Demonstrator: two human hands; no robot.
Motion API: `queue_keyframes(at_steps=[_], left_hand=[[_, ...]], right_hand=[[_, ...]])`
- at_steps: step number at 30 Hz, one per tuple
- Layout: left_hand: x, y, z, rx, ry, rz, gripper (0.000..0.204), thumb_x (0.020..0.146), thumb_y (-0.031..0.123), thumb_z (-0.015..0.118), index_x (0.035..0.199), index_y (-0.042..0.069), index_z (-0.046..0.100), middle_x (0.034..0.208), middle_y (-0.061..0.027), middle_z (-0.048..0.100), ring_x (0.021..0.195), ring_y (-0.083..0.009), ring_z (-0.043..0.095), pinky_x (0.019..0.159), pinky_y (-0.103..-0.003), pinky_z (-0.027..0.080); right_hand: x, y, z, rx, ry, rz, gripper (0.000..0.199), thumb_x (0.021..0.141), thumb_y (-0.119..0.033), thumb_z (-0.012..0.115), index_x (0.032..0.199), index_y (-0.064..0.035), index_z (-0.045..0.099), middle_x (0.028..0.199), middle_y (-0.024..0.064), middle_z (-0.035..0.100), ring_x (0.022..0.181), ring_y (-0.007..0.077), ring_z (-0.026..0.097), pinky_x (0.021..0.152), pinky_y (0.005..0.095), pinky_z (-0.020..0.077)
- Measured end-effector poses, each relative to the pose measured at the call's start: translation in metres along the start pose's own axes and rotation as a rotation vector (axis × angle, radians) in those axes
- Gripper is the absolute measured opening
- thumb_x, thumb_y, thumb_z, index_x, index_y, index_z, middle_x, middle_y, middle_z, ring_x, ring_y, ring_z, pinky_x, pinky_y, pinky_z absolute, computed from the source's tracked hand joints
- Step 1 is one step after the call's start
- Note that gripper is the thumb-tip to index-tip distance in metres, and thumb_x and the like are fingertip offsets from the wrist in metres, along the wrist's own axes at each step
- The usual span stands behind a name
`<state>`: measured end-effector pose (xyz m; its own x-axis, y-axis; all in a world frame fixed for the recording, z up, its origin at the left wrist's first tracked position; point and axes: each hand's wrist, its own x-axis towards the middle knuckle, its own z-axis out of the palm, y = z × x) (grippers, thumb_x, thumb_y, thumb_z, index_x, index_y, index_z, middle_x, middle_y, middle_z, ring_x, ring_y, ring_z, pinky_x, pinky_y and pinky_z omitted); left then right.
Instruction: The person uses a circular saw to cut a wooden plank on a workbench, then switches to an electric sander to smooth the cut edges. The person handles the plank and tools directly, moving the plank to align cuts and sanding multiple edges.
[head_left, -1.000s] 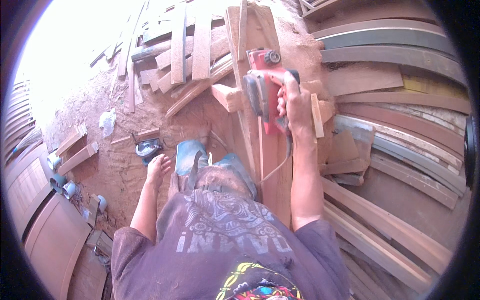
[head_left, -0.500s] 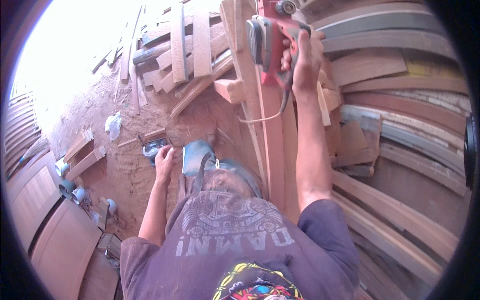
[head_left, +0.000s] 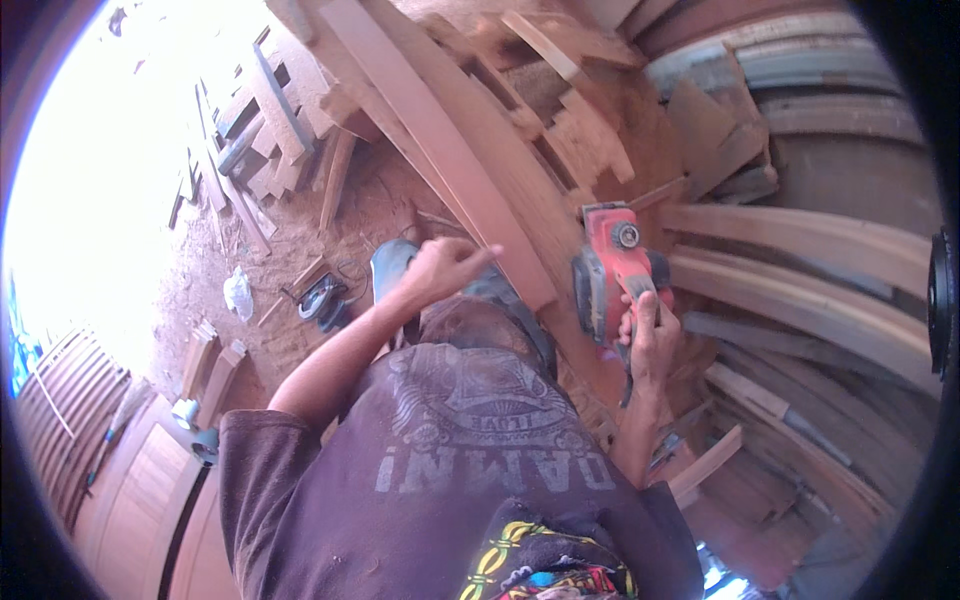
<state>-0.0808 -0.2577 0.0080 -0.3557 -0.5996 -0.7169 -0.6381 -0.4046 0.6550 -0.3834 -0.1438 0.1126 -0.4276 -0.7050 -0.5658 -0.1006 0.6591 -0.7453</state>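
**Boards and dusty ground**

We see a reddish dirt floor strewn with sawdust. On it lie scattered wood offcuts, a crumpled plastic bag and a dark power tool. A long plank runs slanting across a pile of boards, and a red electric planer sits on that stack beside the plank.

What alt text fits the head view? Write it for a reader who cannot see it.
Seen from above, a person's right hand grips a red electric planer resting on a long wooden plank, while the left hand touches the plank's edge. Offcuts and sawdust lie around, and another tool sits on the dirt floor.
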Motion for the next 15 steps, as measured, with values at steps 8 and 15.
queue_keyframes(at_steps=[8,15], left_hand=[[0.009,-0.026,0.115,-0.327,0.265,-0.097,0.055,0.095,0.045,0.081,0.113,-0.005,0.066,0.093,-0.0143,0.077,0.083,-0.0199,0.076,0.073,-0.034,0.062],[0.004,-0.033,0.137,-0.675,0.335,-0.082,0.055,0.1,0.04,0.079,0.125,-0.003,0.057,0.111,-0.0147,0.069,0.097,-0.0222,0.071,0.075,-0.036,0.064]], right_hand=[[-0.047,0.111,-0.078,0.064,0.027,0.053,0.05,0.111,-0.046,0.059,0.106,0.002,0.072,0.068,-0.0034,0.055,0.058,0.0064,0.049,0.053,0.0254,0.0398],[-0.049,0.127,-0.088,-0.019,-0.034,-0.008,0.046,0.107,-0.046,0.066,0.097,-0.0009,0.073,0.069,-0.0026,0.059,0.061,0.0086,0.054,0.056,0.0303,0.0425]])
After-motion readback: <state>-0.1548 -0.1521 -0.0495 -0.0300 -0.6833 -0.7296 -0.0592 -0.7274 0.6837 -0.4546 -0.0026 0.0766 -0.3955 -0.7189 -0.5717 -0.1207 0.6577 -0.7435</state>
